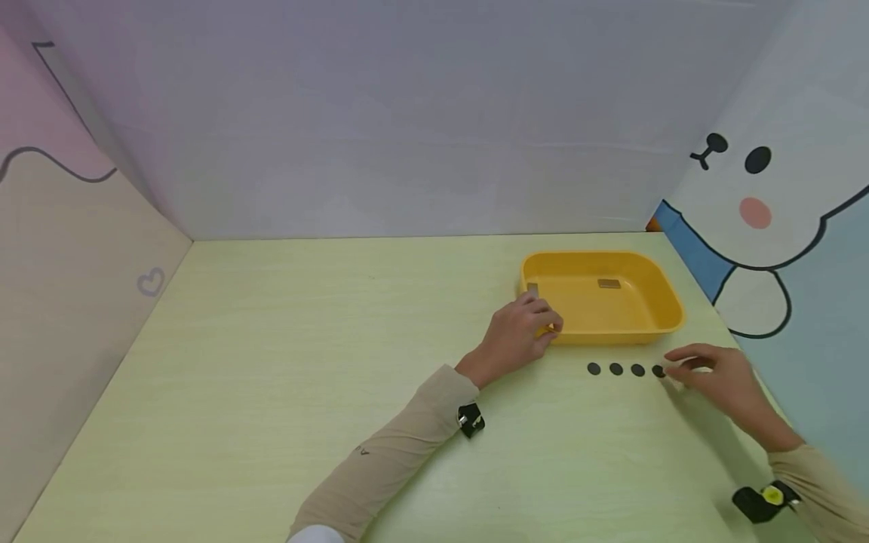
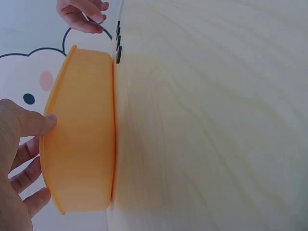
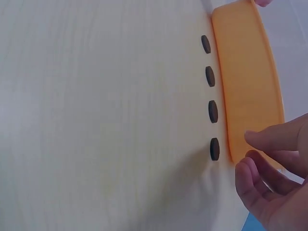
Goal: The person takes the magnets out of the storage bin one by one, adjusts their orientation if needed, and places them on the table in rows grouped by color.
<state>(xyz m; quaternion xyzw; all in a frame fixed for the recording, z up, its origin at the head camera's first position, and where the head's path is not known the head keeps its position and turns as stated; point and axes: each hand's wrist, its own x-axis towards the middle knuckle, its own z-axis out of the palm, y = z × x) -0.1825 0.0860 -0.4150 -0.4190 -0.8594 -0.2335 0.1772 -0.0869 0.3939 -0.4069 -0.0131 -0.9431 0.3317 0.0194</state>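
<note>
A shallow yellow plastic tray [image 1: 591,309] sits at the back right of the table. My left hand [image 1: 514,332] grips its front left rim. In the left wrist view, the thumb [image 2: 41,124] lies on the tray's outer side and the other fingers are behind the rim. Several small dark round discs [image 1: 615,369] lie in a row in front of the tray. Close by the rightmost disc [image 3: 214,149] is my right hand [image 1: 720,377], its fingers loosely bent. Thumb and fingertips are apart in the right wrist view, with nothing visible between them.
Two small brownish rectangles show in the tray, one on the far side [image 1: 609,283] and one by the left wall. A pale wooden table [image 1: 305,339] extends left. Printed panels stand behind and at both sides, the right panel [image 1: 815,362] close to my right arm.
</note>
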